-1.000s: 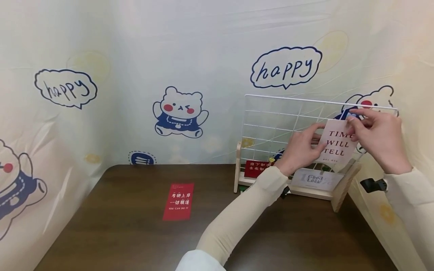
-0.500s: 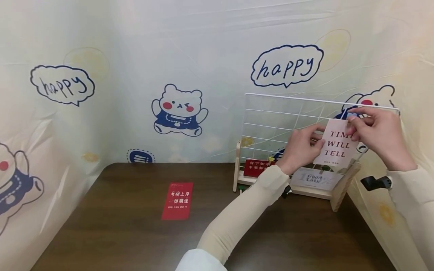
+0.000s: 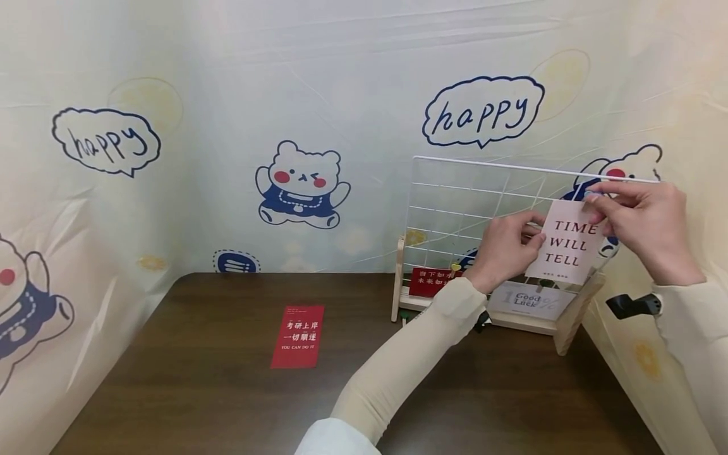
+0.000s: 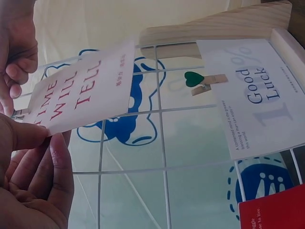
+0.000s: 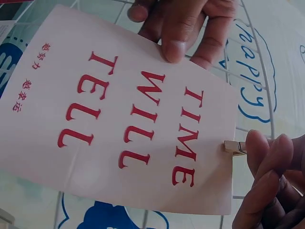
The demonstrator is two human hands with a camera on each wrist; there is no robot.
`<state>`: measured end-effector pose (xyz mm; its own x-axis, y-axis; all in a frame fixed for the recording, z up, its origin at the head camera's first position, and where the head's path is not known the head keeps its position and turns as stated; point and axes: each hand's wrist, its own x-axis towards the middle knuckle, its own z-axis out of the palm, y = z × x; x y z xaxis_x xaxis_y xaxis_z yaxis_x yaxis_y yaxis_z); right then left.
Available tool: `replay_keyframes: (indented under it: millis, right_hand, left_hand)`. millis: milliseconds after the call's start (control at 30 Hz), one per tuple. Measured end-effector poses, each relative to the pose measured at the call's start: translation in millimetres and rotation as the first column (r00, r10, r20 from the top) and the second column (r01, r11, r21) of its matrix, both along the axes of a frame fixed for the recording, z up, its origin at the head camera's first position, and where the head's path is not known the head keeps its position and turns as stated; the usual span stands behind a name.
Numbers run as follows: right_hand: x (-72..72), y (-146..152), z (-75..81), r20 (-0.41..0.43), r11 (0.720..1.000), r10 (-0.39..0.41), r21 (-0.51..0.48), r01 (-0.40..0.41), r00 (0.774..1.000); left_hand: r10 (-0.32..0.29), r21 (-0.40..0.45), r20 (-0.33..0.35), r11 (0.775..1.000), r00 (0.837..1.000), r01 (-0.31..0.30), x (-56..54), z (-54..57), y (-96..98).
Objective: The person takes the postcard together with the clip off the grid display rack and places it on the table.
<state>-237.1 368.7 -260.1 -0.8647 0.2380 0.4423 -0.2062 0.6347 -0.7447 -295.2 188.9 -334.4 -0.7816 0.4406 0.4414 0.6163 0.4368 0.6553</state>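
card (image 5: 107,119), flat and rectangular, pinched by left hand (image 3: 506,249); right hand (image 3: 648,224) pinches a wooden clip (image 5: 232,147).

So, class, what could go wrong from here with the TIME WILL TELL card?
The clothespin seems to catch only the top edge of the TIME WILL TELL card, so the card might slip once the left hand releases its side.
The right hand pinches the clothespin; squeezing could free the card early.
In the head view, the card's lower edge appears close to the Good Luck card, so a drop might knock that one.
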Motion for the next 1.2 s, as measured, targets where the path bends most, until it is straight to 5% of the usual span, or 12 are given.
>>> replay_keyframes:
  millis: [500,1200]
  right_hand:
    - [10.8,-17,9.6,0.015,0.999,-0.007,0.037,0.006,1.000]
    - [14.7,-55,12.5,-0.091,0.977,0.187,-0.082,-0.195,0.978]
  left_hand:
    - [-0.007,0.054,0.043,0.999,0.999,0.004,10.3,9.7,-27.8]
    - [-0.033,0.151,0.006,0.988,0.999,0.032,15.0,0.3,-87.3]
